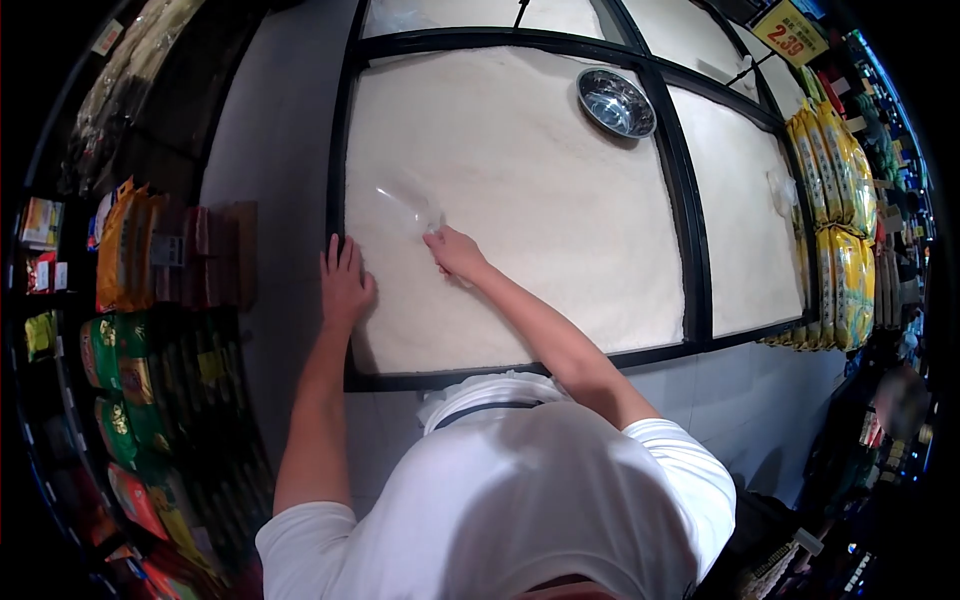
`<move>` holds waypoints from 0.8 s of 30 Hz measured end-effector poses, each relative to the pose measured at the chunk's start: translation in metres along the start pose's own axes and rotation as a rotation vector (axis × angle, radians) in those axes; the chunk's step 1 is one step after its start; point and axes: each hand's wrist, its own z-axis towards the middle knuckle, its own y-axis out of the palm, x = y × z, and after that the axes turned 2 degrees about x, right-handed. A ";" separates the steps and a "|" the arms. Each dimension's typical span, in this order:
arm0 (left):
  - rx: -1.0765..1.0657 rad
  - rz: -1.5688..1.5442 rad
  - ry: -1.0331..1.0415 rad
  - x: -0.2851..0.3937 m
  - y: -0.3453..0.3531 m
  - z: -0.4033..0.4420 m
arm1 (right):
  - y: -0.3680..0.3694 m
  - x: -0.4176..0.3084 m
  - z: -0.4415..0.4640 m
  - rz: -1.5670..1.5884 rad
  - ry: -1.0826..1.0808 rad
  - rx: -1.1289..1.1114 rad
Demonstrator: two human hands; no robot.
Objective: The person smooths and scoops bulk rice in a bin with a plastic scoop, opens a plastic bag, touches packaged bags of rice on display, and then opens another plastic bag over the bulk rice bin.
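My right hand [457,254] is closed around the handle of a clear plastic scoop [404,207]. The scoop rests on or just over the white grain, which looks like rice [520,220], in a wide black-framed bin [520,362]. Its bowl points up and to the left. My left hand [346,285] lies on the bin's left rim with its fingers stretched out and holds nothing. A shiny metal bowl [616,103] sits on the grain near the far right corner of the same bin.
Neighbouring bins of white grain lie behind and to the right, one with a clear plastic item [782,190]. A yellow price sign [788,36] stands at the back right. Yellow bags [845,280] are stacked right; green bags [120,350] and orange bags [130,250] line the left.
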 end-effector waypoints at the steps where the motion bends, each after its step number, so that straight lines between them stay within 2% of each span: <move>1: 0.003 -0.001 0.002 -0.001 0.001 0.000 | -0.008 0.008 -0.004 0.065 0.040 0.002; 6: 0.011 0.002 -0.001 -0.001 -0.001 -0.002 | -0.061 0.052 -0.030 0.319 0.114 0.075; 12: 0.029 0.016 0.009 -0.004 0.005 0.000 | -0.111 0.094 -0.053 0.464 0.154 0.265; 15: 0.071 0.003 0.025 -0.006 0.008 0.000 | -0.122 0.102 -0.063 0.429 0.160 0.387; 18: 0.057 0.008 0.020 -0.004 0.007 0.000 | -0.117 0.095 -0.070 0.419 0.139 0.411; 24: 0.040 0.000 0.011 -0.007 0.009 0.000 | -0.075 0.057 -0.055 0.332 0.094 0.236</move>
